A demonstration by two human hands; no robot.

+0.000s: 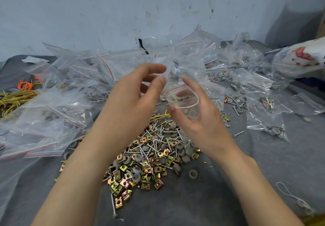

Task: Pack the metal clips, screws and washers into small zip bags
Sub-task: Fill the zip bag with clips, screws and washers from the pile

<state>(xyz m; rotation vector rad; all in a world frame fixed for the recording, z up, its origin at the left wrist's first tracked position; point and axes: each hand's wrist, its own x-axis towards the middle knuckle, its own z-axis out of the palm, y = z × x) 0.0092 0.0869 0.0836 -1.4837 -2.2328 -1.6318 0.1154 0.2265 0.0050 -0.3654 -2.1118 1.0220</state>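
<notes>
Zip bag (183,101) gapes open between my hands, my right hand (198,120) gripping it with thumb and fingers, my left hand (137,92) pinching its upper edge above the pile of clips, screws and washers (154,157).

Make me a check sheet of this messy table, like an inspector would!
Surface: grey cloth, stray hardware scattered on it.
Job's things: heap of clips, screws and washers; one zip bag, mouth open.
Clutter: empty bags on the left; filled bags on the right; rubber bands; white string.
Hands: right hand holds the zip bag; left hand has its fingers at the bag's top edge, grip unclear.
Cables: nothing seen.
Surroundings: scuffed pale wall; printed sack.
</notes>
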